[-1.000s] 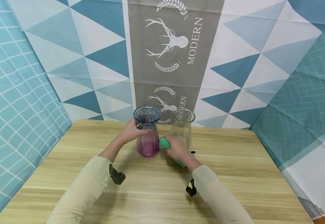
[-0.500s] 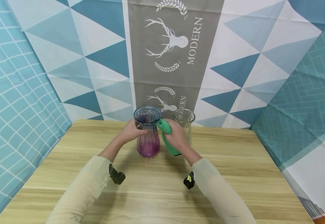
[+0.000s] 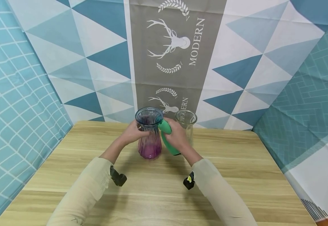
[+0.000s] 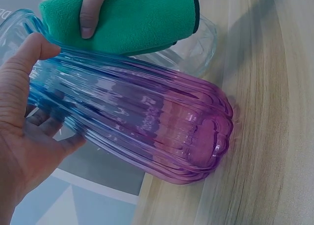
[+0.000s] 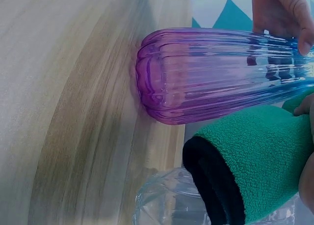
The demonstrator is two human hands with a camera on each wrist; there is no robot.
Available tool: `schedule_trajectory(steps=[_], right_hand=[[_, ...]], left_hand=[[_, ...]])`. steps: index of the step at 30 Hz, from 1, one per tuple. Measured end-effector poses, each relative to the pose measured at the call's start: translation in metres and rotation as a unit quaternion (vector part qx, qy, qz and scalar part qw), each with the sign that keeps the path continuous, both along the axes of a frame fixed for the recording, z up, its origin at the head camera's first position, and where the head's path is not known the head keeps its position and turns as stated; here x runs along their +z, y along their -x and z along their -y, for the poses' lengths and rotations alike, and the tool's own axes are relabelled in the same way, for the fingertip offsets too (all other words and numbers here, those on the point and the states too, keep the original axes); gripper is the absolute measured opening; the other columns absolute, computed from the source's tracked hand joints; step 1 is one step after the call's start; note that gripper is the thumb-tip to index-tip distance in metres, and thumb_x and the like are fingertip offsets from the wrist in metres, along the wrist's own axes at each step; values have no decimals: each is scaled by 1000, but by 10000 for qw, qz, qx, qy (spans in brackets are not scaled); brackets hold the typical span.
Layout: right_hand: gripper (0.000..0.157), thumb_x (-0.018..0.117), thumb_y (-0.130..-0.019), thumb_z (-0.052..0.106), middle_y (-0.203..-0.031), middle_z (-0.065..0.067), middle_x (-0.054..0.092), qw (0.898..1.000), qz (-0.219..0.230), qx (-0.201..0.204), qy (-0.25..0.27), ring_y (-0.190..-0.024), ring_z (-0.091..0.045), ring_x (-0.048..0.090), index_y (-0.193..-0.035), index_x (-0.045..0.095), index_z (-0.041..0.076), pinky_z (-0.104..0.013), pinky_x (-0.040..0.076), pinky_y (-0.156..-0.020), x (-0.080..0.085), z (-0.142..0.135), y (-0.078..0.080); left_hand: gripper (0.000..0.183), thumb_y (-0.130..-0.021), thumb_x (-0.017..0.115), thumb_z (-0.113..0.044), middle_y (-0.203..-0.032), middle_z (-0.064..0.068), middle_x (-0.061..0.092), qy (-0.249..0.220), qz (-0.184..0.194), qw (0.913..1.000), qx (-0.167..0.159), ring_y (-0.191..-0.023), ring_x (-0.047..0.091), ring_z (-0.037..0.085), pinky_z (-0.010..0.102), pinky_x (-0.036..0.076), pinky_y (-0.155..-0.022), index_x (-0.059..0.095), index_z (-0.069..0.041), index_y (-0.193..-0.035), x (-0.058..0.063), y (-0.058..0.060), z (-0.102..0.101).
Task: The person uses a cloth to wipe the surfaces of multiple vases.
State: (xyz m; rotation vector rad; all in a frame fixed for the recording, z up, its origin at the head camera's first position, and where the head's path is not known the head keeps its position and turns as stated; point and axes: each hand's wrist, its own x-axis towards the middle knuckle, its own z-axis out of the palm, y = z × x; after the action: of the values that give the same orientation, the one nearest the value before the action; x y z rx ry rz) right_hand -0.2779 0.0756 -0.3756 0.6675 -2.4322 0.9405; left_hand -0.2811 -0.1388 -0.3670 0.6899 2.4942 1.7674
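Observation:
A ribbed glass vase (image 3: 150, 142), blue at its flared rim and purple at its base, stands upright on the wooden table. My left hand (image 3: 133, 132) grips its neck from the left, thumb in front and fingers behind, as the left wrist view also shows. On the vase's right side, just below the rim, my right hand (image 3: 177, 133) holds a folded green cloth (image 3: 168, 141) with a dark edge. In the right wrist view the fluffy cloth (image 5: 260, 156) lies right along the vase's side, and only part of the right hand shows.
A clear glass vase (image 3: 187, 121) stands just behind and right of the right hand, partly hidden by it. The table (image 3: 152, 194) reaches back to a patterned fabric backdrop (image 3: 101, 62). Tile-patterned sheets (image 3: 19, 94) hang at the sides.
My right hand has lifted the green cloth from low beside the vase up to just under its rim. The left hand and both vases stay put.

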Motion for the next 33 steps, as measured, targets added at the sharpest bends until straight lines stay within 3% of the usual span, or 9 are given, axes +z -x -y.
schedule_trajectory(steps=[6, 13, 18, 26, 33], right_hand=[[44, 67, -81, 8, -107, -7, 66, 9997, -24, 11, -227, -88, -22, 60, -124, 58, 13, -38, 51, -74, -3, 0, -1], [46, 69, -80, 10, -112, -7, 67, 9964, 117, -5, -834, -92, -23, 63, -125, 58, 13, -40, 53, -76, -9, -2, -2], [43, 68, -78, 8, -106, -5, 68, 9919, 58, 114, -1265, -91, -20, 63, -120, 61, 14, -37, 52, -77, -18, -5, 2], [43, 66, -80, 7, -102, -2, 66, 9828, 642, 201, -1718, -92, -19, 60, -121, 58, 16, -37, 51, -77, -34, -12, -2], [50, 67, -76, 5, -104, -2, 67, 9763, 808, 158, -2002, -92, -21, 61, -123, 58, 17, -40, 50, -79, -47, -15, -6]], left_hand=[[70, -78, 71, -6, -137, 21, 45, 50, -13, 10000, 10, -132, 38, 36, 53, 32, -110, 37, -5, -139, -2, 1, 0], [70, -78, 70, -4, -137, 21, 45, -16, 56, 10000, 15, -133, 37, 36, 54, 30, -111, 37, -5, -139, -2, 1, 0], [70, -78, 69, -5, -137, 20, 45, 1, 75, 10000, -20, -132, 37, 36, 56, 31, -109, 36, -6, -140, -2, 0, 0], [72, -77, 70, -4, -138, 21, 44, 11, 128, 9999, 44, -136, 32, 38, 55, 28, -111, 35, -6, -140, 2, -3, -3], [73, -78, 69, -7, -139, 21, 43, 99, 147, 9998, 87, -135, 33, 38, 55, 29, -110, 33, -6, -141, 0, -3, -2]])
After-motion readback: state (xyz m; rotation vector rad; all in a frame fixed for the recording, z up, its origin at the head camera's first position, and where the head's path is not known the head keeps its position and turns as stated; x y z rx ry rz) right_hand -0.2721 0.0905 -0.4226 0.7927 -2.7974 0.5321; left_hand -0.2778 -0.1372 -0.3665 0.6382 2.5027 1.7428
